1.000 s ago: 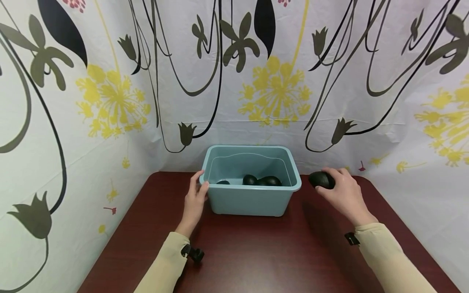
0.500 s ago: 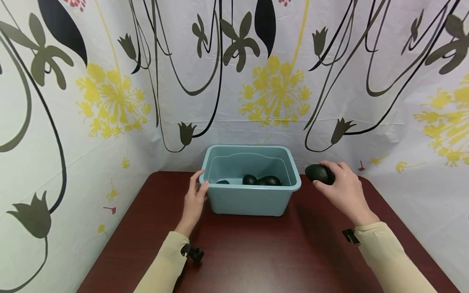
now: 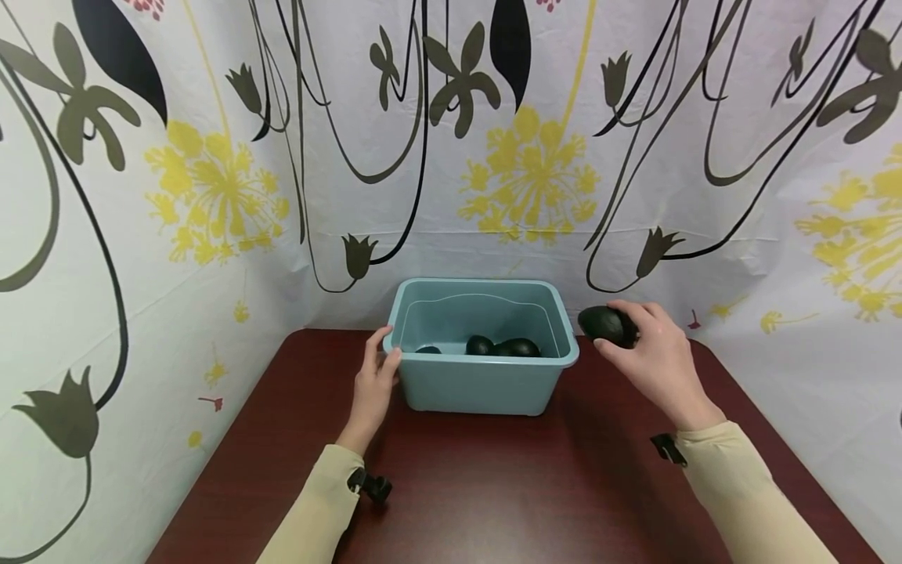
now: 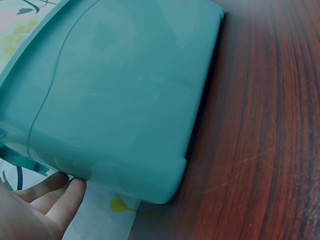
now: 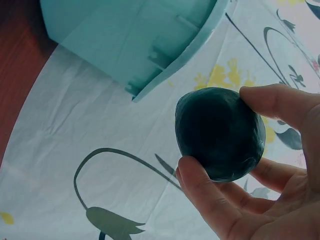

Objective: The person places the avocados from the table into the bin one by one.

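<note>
A dark green avocado (image 3: 607, 326) is held in my right hand (image 3: 658, 360), just right of the light blue plastic bin (image 3: 482, 388) and about level with its rim. In the right wrist view the thumb and fingers pinch the avocado (image 5: 220, 134) from opposite sides. My left hand (image 3: 373, 388) grips the bin at its left front corner. Seen from the left wrist, its fingers (image 4: 67, 202) reach up under the rim at the side. Inside the bin lie more dark avocados (image 3: 517, 348), partly hidden by the front wall.
The bin stands at the back of a dark red-brown wooden table (image 3: 486, 493). White cloth (image 3: 338, 196) with a flower print hangs close behind and on both sides. Black camera mounts (image 3: 369, 486) sit on both wrists.
My right hand has risen and shifted left with the avocado, closer to the bin's right rim. The left hand and the bin have stayed in place.
</note>
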A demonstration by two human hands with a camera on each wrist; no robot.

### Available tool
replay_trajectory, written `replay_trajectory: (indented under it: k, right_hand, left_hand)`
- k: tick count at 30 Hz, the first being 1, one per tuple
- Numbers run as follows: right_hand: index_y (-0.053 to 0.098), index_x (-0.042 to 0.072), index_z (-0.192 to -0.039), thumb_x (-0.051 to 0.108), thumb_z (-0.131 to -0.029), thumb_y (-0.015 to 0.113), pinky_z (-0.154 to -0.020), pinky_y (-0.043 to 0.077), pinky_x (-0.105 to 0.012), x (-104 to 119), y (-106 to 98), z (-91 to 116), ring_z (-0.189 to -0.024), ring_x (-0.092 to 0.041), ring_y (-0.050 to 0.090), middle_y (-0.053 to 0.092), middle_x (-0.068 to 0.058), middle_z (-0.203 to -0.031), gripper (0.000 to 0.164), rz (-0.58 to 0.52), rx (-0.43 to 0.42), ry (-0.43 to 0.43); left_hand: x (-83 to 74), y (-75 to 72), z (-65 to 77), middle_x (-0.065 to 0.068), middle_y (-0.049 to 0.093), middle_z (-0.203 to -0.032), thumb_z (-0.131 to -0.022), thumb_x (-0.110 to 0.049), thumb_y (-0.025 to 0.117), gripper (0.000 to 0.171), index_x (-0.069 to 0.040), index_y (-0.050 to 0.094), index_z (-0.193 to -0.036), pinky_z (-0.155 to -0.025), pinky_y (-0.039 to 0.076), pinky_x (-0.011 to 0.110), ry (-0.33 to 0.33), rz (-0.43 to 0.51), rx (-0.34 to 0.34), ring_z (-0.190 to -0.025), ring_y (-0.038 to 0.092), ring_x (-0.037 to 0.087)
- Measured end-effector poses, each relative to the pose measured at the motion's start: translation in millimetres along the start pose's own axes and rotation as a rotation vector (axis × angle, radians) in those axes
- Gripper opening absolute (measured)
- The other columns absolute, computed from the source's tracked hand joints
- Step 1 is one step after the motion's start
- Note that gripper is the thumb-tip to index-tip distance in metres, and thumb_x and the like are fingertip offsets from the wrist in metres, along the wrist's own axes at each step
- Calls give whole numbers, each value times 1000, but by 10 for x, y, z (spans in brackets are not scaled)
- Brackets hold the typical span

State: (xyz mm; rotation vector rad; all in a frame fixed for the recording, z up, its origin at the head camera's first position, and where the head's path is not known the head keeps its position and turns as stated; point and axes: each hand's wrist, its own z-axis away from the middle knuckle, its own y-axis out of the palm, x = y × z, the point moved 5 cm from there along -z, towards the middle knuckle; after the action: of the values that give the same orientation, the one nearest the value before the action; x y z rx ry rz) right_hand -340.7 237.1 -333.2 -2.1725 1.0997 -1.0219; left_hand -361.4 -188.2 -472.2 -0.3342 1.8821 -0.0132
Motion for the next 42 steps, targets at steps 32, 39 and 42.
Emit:
replay_trajectory:
  k: [32, 39, 42]
  right_hand:
    - [59, 15, -138, 29, -86, 80, -74, 49, -52, 401, 281, -346, -96, -34, 58, 55, -15, -123, 58, -40, 101, -87]
    - [58, 15, -140, 28, -86, 81, -77, 50, -55, 400, 404, -411, -99, -36, 58, 54, -16, -125, 60, -37, 160, -89]
    - [58, 15, -140, 28, -87, 80, -77, 50, -55, 394, 460, -430, -99, -36, 58, 54, -16, -124, 60, -36, 182, -90]
  left_hand:
    - [3, 16, 4, 7, 53, -140, -100, -58, 52, 47, -53, 38, -145, -93, 50, 57, 2, 6, -9, -120, 57, 26]
    - [-244, 0, 93, 14, 49, -146, -104, -45, 51, 48, -41, 37, -150, -97, 46, 59, -20, 27, 24, -124, 54, 30]
    - [-356, -9, 136, 16, 49, -146, -105, -41, 51, 49, -35, 37, -151, -97, 46, 60, -28, 27, 28, -124, 54, 31]
